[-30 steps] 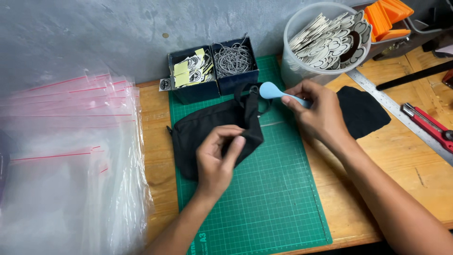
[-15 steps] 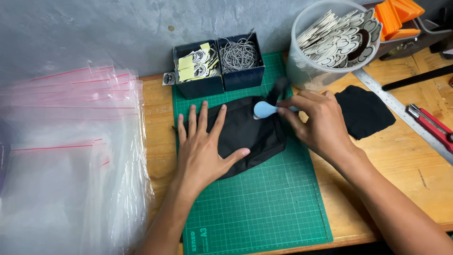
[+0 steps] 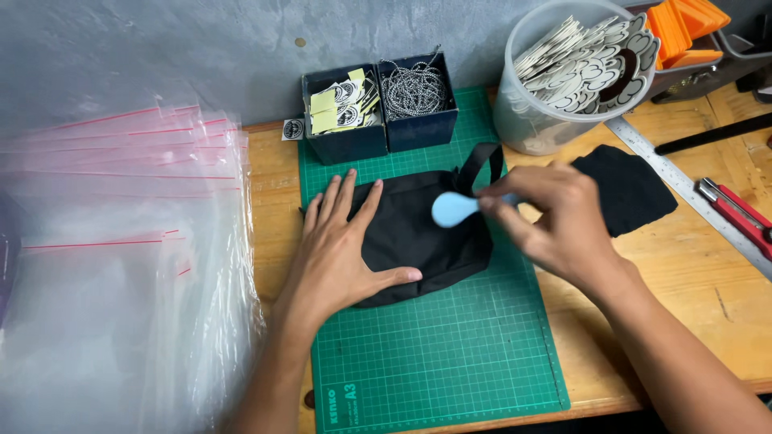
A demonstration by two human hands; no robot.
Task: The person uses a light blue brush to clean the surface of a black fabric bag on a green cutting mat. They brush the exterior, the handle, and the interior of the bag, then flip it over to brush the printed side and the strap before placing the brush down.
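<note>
Left hand (image 3: 342,249) lies flat, fingers spread, palm down on the black pouch (image 3: 422,233); it grasps nothing, only presses. The pouch sits on the green mat (image 3: 434,354), its left part hidden under the hand, its strap loop (image 3: 480,165) toward the back. Right hand (image 3: 547,221) pinches the handle of a light-blue tool (image 3: 452,208); the rounded end lies over the pouch, the handle is hidden in the fingers, and the hand is motion-blurred. Behind the mat: a blue box of tags (image 3: 342,112), a blue box of cord (image 3: 416,95), and a clear tub (image 3: 563,72) of stickers. A black cloth (image 3: 631,189) lies right, partly hidden by the hand. Clear bags (image 3: 112,265) are stacked left, cut off at the frame edge. A ruler (image 3: 691,193) and red knife (image 3: 736,210) are far right.
</note>
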